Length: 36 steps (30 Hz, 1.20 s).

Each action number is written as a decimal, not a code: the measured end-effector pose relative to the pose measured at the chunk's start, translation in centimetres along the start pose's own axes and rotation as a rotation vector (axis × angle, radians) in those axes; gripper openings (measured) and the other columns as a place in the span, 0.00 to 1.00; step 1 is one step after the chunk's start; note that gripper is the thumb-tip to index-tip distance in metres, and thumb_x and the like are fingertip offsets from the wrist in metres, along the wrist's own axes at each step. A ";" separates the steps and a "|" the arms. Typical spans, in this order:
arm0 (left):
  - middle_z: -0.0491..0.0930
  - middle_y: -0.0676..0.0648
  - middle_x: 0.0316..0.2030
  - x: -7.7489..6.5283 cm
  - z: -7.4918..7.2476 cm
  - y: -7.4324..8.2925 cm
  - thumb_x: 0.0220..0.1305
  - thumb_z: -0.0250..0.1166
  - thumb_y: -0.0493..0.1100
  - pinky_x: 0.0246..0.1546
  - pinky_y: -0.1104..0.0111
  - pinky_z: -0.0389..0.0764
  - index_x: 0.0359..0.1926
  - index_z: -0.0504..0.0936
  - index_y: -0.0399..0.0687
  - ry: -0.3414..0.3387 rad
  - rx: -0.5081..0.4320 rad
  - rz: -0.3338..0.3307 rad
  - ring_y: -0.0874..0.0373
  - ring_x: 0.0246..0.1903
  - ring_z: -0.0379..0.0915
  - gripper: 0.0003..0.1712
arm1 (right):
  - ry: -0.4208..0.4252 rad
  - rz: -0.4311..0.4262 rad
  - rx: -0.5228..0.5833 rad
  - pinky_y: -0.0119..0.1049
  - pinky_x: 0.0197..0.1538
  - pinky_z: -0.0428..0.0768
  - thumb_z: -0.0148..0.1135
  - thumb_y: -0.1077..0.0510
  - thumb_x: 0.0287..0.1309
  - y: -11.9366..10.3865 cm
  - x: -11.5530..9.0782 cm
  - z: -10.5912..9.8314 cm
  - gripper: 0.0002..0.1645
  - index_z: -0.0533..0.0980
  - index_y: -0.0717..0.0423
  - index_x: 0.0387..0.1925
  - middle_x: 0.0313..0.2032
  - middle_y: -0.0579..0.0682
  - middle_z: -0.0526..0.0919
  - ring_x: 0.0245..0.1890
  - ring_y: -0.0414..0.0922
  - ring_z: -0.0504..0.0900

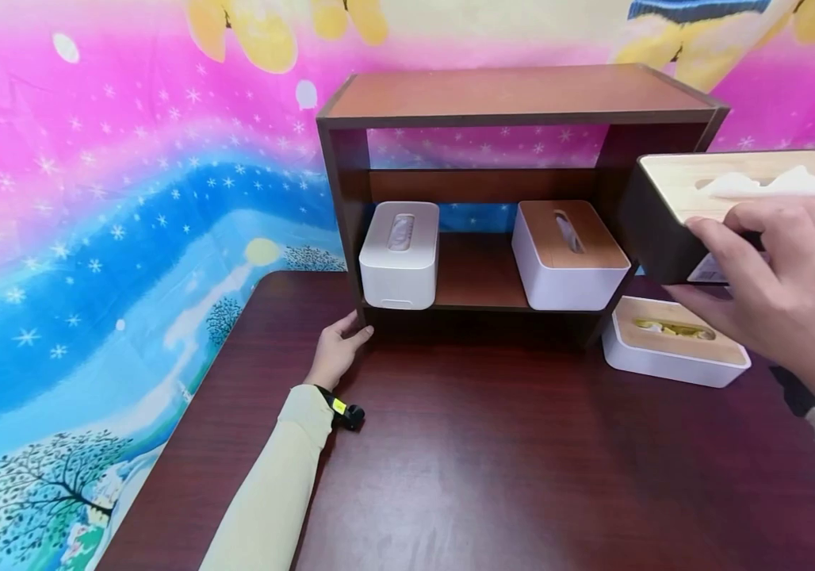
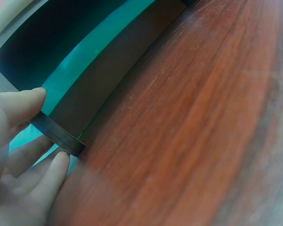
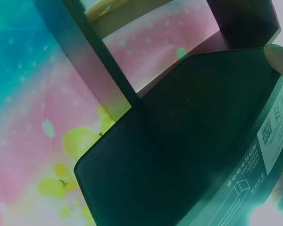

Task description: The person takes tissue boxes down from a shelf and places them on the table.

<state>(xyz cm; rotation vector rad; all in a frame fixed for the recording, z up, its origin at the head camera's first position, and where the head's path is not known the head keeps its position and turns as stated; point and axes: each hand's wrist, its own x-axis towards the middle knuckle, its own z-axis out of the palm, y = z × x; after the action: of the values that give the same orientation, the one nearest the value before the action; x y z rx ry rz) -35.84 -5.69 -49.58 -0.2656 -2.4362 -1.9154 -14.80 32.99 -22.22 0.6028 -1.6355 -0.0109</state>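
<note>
My right hand (image 1: 800, 293) holds a black tissue box (image 1: 675, 186) up in the air at the shelf's right side. Its light wooden lid has white tissue showing in the slot. In the right wrist view, the dark underside of the black tissue box (image 3: 174, 136) fills much of the picture, with a barcode label along one side. Low on the left, my left hand (image 1: 336, 349) grips the foot of the brown shelf's side panel (image 2: 59, 134), thumb on one face and fingers on the other. The brown shelf (image 1: 514, 91) stands on the table.
Inside the shelf, a white tissue box (image 1: 407, 277) stands at left and a white box with a brown wooden lid (image 1: 568, 289) at right. On the table (image 1: 464, 444), right of the shelf, lies a low white box with a wooden lid (image 1: 671, 361). A colourful printed cloth (image 1: 129, 159) hangs behind.
</note>
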 end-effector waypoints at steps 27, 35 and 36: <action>0.74 0.52 0.50 0.2 -0.1 0.1 0.54 0.65 0.46 0.51 0.63 0.67 0.57 0.71 0.58 -0.009 -0.008 0.003 0.61 0.55 0.63 0.28 | -0.027 0.014 0.019 0.60 0.33 0.58 0.54 0.39 0.51 0.4 -3.6 -0.8 0.27 0.77 0.60 0.35 0.32 0.57 0.72 0.31 0.64 0.68; 0.74 0.49 0.51 0.2 0.0 0.1 0.52 0.66 0.52 0.50 0.61 0.68 0.59 0.70 0.56 -0.010 0.006 0.013 0.58 0.55 0.63 0.31 | -0.047 0.025 0.037 0.59 0.36 0.60 0.52 0.39 0.53 -0.3 -4.3 -1.4 0.27 0.76 0.60 0.35 0.33 0.57 0.72 0.33 0.62 0.68; 0.73 0.49 0.52 0.2 0.0 0.1 0.52 0.66 0.52 0.51 0.61 0.68 0.59 0.70 0.56 -0.010 0.005 0.015 0.58 0.55 0.63 0.32 | -0.048 0.027 0.036 0.59 0.37 0.61 0.52 0.39 0.53 -0.2 -4.6 -1.4 0.27 0.76 0.60 0.35 0.33 0.57 0.72 0.33 0.62 0.68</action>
<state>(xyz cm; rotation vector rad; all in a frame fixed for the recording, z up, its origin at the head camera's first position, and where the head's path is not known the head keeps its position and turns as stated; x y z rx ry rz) -36.04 -5.64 -49.51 -0.2924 -2.4375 -1.9070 -13.28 35.03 -26.26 0.6117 -1.6932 0.0236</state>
